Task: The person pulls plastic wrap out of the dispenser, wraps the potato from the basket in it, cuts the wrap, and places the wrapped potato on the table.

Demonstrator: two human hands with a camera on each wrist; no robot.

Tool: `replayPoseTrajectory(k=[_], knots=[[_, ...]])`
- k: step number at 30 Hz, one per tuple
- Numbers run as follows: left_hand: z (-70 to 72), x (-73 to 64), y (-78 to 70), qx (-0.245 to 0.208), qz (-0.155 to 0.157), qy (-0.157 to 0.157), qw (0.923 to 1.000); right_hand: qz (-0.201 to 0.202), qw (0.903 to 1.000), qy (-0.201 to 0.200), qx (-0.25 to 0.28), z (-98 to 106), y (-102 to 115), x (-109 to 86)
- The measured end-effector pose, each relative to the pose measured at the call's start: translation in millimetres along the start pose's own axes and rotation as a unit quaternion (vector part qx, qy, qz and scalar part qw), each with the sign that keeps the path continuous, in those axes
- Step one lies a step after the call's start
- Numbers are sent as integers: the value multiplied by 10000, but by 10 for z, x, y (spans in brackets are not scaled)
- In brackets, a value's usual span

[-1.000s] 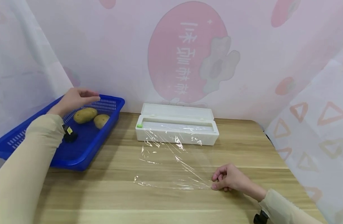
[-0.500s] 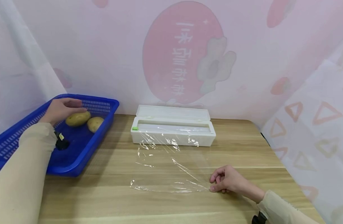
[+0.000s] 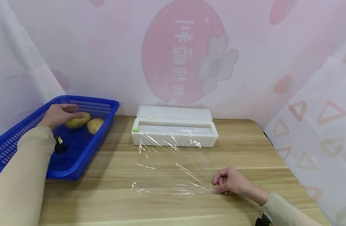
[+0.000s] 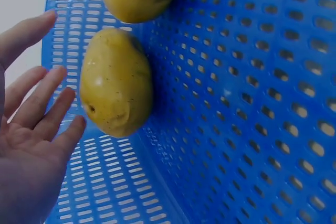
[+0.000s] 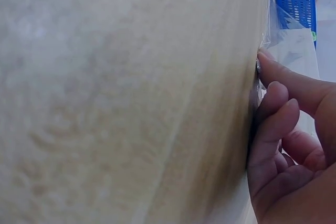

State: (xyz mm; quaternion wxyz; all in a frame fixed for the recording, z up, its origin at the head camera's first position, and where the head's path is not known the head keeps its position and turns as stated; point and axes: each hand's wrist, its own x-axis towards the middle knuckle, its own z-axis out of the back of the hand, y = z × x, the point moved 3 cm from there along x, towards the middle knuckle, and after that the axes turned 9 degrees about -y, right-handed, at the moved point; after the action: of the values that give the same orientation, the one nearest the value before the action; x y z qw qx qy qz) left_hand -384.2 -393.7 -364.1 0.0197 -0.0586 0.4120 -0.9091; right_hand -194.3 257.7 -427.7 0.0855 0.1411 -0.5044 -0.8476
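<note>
My left hand reaches over the blue plastic basket, beside the left of two potatoes. In the left wrist view, its fingers are spread and relaxed, a small gap away from that potato. The other potato lies just to the right. Down on the wooden table, my right hand pinches the near right corner of a sheet of cling film between thumb and forefinger. The clear, wrinkled sheet runs forward from a white cling film dispenser. Much of the right thumb's grip shows in the right wrist view.
The dispenser's lid is raised at the back, and a green slider sits at its left end. A pink patterned curtain hangs behind the wooden table. The basket stands at the left edge.
My left hand has moved down and left into the basket, closer to the left potato. My right hand keeps its pinch on the film corner. The head view has shifted slightly.
</note>
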Motion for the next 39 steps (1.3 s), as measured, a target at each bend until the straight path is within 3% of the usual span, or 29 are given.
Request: replayPoseTrajectory(k=[4, 16, 21, 28, 34, 39], knots=[[-31, 26, 48, 27, 17, 262, 9997, -26, 10000, -22, -74, 8, -1, -10], [-98, 100, 121, -7, -113, 218, 9997, -39, 9999, -15, -154, 55, -74, -50], [-105, 131, 189, 182, -129, 149, 9996, -8, 9999, -23, -148, 58, -73, -62], [-84, 125, 266, 825, -224, -137, 9962, -43, 9998, -57, -207, 60, -69, -67], [-91, 128, 333, 837, -131, 156, 9963, -63, 9997, -36, -212, 54, -87, -70], [-99, 135, 331, 864, -102, 216, 9960, -97, 9997, -54, -204, 58, -91, -67]])
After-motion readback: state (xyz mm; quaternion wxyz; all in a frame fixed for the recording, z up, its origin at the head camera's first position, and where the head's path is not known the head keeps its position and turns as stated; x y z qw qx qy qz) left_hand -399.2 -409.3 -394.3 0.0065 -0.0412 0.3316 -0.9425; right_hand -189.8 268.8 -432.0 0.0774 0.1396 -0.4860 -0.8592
